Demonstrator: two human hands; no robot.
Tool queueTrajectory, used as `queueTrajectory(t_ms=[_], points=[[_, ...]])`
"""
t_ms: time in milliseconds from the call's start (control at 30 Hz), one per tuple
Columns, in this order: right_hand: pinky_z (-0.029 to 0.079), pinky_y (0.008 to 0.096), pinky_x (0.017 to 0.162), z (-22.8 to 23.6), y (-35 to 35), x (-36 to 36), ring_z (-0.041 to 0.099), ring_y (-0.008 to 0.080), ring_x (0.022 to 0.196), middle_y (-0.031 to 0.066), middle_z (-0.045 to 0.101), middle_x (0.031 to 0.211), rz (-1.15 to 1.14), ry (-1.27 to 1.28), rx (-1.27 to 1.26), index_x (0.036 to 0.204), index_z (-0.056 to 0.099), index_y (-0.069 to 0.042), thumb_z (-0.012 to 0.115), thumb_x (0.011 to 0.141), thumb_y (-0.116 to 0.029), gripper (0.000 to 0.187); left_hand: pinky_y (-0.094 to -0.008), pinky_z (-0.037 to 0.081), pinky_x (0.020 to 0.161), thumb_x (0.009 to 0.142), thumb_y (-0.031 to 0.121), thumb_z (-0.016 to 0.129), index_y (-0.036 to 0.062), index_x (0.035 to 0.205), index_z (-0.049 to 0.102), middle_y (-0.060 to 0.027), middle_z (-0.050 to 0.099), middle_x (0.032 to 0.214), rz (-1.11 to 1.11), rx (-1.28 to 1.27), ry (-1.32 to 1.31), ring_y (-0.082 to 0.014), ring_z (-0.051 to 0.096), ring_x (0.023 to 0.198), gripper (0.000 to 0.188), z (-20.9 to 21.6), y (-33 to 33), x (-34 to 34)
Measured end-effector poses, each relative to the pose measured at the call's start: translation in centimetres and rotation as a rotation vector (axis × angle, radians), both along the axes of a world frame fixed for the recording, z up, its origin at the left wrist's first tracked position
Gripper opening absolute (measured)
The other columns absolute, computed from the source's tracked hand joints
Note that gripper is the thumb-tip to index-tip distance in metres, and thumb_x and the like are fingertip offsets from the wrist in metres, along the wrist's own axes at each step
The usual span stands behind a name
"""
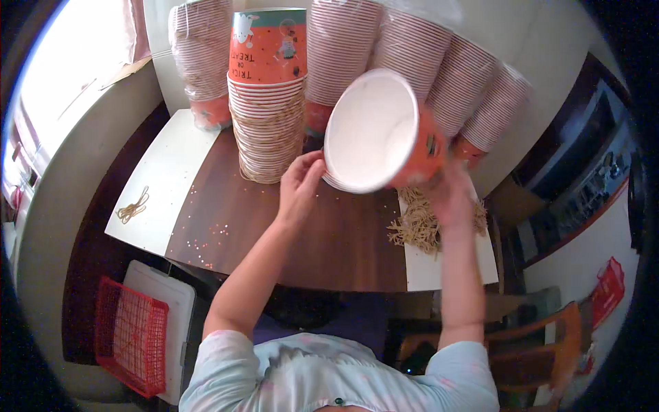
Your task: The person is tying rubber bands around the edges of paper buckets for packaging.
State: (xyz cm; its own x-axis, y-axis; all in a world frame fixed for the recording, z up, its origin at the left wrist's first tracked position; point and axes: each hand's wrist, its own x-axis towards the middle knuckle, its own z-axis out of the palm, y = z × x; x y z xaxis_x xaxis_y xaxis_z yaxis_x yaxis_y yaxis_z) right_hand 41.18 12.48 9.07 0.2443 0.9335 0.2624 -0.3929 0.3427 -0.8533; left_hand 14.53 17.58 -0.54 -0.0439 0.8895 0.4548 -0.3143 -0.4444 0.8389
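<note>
Gripping a paper bucket [374, 130] tilted above the desk [336, 240], with left hand [300, 185] at rim, right hand [449, 196], blurred, at side; seemingly partway, with a corded stack [268, 137] behind, loose cords [420, 223] remaining.

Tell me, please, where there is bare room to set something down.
Bare: the brown tabletop between the left forearm and tan cord heap; the left white panel between cord bundle and wrapped paper-bucket stack. Crowded: the back, lined with more bucket stacks.

Paper bucket [371, 130] above the table [336, 247], nested bucket stack [269, 130] to its left, bagged stacks [340, 51] behind, twine heap [420, 223] on the table's right end, twine loops [130, 209] on its left
</note>
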Motion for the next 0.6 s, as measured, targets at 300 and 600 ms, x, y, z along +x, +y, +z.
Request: queueTrajectory(t_ms=[300,600], points=[[0.049,0.0381,0.097,-14.9,-5.7,-4.1,0.060,0.0226,0.108,0.0092,0.060,0.124,0.529,0.426,-0.519,0.127,0.054,-0.005,0.064,0.091,-0.019,0.040,-0.0270,0.049,0.088,0.086,-0.001,0.055,-0.0075,0.126,0.054,-0.0098,0.067,0.109,-0.057,-0.307,0.151,-0.0131,0.063,0.099,0.041,5.7,-9.4,-5.9],[0.036,0.0399,0.102,2.1,-18.5,-7.7,0.049,0.0294,0.118,0.0175,0.049,0.132,0.083,-0.268,0.756,0.135,0.041,0.006,0.052,0.096,-0.021,0.049,-0.0196,0.047,0.060,0.078,0.000,0.053,-0.0046,0.125,0.056,-0.0095,0.064,0.110,0.221,-0.252,0.390,-0.0085,0.061,0.079,0.047,3.8,-11.5,-8.5]])
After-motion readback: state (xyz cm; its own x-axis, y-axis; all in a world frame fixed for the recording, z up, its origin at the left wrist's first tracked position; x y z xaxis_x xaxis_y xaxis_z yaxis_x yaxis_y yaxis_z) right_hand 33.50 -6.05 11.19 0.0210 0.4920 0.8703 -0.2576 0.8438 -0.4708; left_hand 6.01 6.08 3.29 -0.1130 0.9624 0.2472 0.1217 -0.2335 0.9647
